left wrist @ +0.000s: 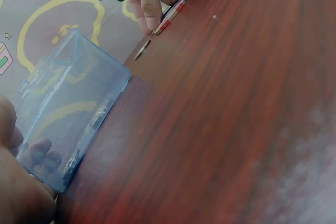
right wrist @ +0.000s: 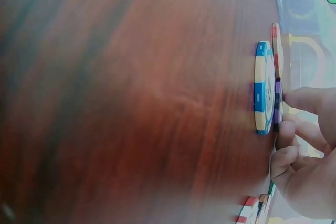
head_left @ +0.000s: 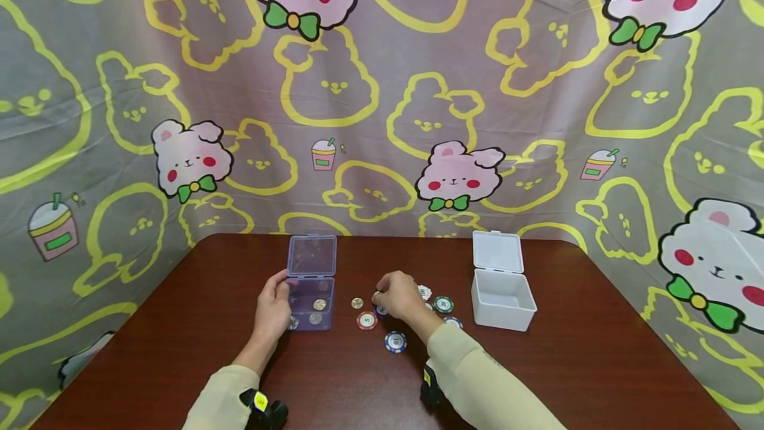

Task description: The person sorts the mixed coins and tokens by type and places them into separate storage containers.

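Observation:
My left hand [head_left: 273, 309] grips the left side of a clear bluish plastic box [left wrist: 79, 98]. The box's lid [head_left: 312, 255] stands open at the back, and several coins [head_left: 319, 304] lie inside. To the right, my right hand [head_left: 400, 294] pinches a coin [head_left: 377, 296] between thumb and fingers, low over a purple poker chip [right wrist: 278, 106]. Between the box and that hand lies a loose coin [head_left: 357, 302] on the table. Just in front of the right fingers are a red poker chip [head_left: 367, 320] and a blue one [head_left: 395, 342].
A white box [head_left: 504, 314] with its lid raised stands on the right of the brown table [head_left: 573, 357]. Several more chips, among them a green chip [head_left: 443, 304], lie partly behind the right hand and forearm. A patterned cloth [head_left: 370, 204] hangs behind the table.

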`<state>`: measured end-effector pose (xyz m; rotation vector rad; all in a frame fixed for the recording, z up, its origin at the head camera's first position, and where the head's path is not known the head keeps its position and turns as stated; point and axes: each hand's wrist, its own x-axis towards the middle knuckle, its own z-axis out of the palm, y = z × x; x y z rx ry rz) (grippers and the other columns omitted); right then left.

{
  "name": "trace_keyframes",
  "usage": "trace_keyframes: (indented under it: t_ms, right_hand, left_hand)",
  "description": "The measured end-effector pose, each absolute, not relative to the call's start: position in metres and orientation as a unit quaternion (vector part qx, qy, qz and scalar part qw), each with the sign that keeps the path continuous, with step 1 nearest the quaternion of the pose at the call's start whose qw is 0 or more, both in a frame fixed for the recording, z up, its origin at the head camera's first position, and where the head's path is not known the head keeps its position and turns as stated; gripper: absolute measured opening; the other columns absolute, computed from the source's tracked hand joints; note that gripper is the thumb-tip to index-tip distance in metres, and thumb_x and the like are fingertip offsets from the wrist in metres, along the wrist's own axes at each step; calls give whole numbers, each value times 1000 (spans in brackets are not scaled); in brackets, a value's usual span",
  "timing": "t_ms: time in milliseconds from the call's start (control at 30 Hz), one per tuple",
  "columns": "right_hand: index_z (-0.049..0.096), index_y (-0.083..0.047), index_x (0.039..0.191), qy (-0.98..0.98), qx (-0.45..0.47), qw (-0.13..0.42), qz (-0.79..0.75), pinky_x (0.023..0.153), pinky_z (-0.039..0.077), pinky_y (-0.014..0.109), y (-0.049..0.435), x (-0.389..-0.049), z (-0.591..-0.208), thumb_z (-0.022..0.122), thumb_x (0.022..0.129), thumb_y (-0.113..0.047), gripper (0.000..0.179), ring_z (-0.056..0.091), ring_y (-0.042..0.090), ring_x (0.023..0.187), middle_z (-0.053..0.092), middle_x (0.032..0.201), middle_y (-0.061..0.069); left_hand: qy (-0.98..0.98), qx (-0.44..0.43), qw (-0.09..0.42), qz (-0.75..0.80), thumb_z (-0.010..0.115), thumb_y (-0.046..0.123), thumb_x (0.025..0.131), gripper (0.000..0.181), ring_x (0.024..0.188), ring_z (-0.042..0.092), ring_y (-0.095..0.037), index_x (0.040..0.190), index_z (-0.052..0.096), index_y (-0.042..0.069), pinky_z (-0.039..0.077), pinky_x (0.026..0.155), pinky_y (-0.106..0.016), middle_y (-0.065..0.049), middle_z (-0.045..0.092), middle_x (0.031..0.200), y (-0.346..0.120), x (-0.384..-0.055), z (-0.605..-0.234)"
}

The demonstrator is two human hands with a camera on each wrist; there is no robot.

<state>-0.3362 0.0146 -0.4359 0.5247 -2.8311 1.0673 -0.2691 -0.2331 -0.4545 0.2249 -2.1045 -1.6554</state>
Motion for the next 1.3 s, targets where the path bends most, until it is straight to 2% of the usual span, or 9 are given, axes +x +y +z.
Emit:
trace_keyframes:
  t_ms: [333,533,767,900,1100,1300]
  right_hand:
    - [74,-9,84,-924,156,33,348,69,53,35,14,-336,-435,84,80,-17,14,63,19,77,68,81,2]
    - [72,-9,78,-934,152,47,321,65,53,34,13,-336,-430,86,74,-17,17,62,20,71,67,74,2]
    - [68,-9,72,-937,143,28,317,59,49,31,13,-336,-426,88,74,-18,21,58,17,63,62,66,-1]
    - [68,-8,69,-937,141,18,319,60,49,31,13,-336,-424,88,73,-17,22,57,17,63,61,64,-1]
    - [68,-9,69,-937,132,14,323,64,49,32,12,-336,-423,88,74,-18,23,57,17,67,61,64,-2]
    - [67,-10,71,-934,129,22,332,65,49,33,13,-335,-427,88,75,-19,23,57,17,67,61,66,-1]
  left_hand:
    - [-770,85,212,-596,33,3,107,40,121,52,-33,144,41,-8,37,88,-16,-29,58,130,-234,-267,-453]
    - [-771,86,213,-594,33,3,107,40,121,52,-33,144,42,-8,37,90,-17,-29,58,130,-234,-267,-453]
    - [-770,87,211,-596,33,3,107,40,124,50,-33,145,41,-8,37,95,-21,-29,58,132,-234,-267,-451]
    - [-770,87,207,-597,33,4,108,40,126,50,-32,145,40,-8,36,96,-23,-29,57,133,-235,-267,-451]
    - [-768,81,208,-600,32,4,108,41,124,50,-33,146,39,-9,36,90,-16,-30,57,132,-235,-266,-450]
    - [-767,82,208,-602,32,4,108,41,124,51,-32,146,40,-8,36,91,-17,-29,58,131,-234,-266,-451]
